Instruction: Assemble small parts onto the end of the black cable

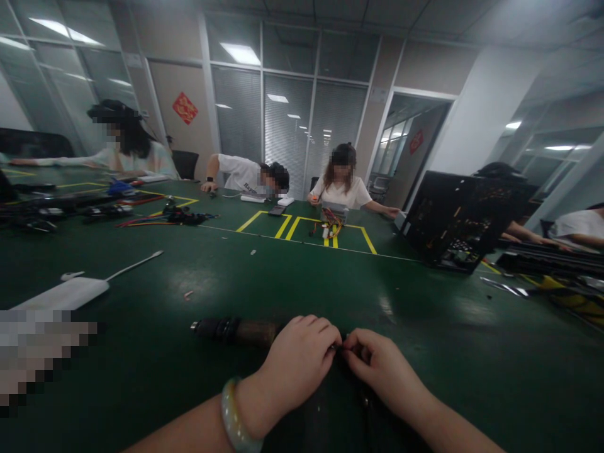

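A dark cylindrical tool with a brown barrel and a black ribbed end lies across the green table, its metal tip pointing left. It looks like an electric screwdriver, though its kind is not certain. Over its right part, my left hand is closed, with a pale bangle on the wrist, and hides that part. My right hand is pinched, fingertips close to the left fingertips at the tool's right end. Something small and dark shows between the two hands; I cannot make it out. Below my right hand a dark cord-like shape is hard to see.
A white adapter with a short cable lies left. A black computer case stands at right, near a yellow-and-black bundle. A power supply with coloured wires sits across the table. Cables lie back left. Several people sit around.
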Action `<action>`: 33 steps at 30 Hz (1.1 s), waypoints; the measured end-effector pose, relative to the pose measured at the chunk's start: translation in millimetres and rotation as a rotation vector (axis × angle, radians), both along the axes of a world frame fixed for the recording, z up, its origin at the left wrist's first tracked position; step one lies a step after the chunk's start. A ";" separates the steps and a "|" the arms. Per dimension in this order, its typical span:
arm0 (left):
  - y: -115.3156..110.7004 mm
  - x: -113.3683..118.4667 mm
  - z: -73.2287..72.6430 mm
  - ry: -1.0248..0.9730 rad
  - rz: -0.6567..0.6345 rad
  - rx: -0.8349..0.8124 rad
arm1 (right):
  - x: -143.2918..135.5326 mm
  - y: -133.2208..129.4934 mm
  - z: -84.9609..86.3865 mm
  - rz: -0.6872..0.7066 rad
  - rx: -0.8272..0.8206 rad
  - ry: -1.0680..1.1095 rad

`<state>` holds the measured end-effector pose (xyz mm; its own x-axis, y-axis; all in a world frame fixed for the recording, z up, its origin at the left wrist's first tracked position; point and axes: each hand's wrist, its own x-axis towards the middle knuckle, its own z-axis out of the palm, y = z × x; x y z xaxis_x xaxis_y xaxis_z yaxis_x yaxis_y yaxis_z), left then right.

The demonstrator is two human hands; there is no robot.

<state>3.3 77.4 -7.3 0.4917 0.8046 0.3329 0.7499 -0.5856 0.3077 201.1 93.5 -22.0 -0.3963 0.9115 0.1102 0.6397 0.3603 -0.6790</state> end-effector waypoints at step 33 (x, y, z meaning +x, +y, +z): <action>3.1 -0.5 -1.9 -0.021 0.027 -0.020 | -0.4 0.2 -0.8 -0.010 0.011 -0.008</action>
<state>2.8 80.5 -9.2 0.4633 0.8238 0.3267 0.7585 -0.5592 0.3345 200.7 93.7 -22.8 -0.3878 0.9143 0.1169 0.6488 0.3608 -0.6700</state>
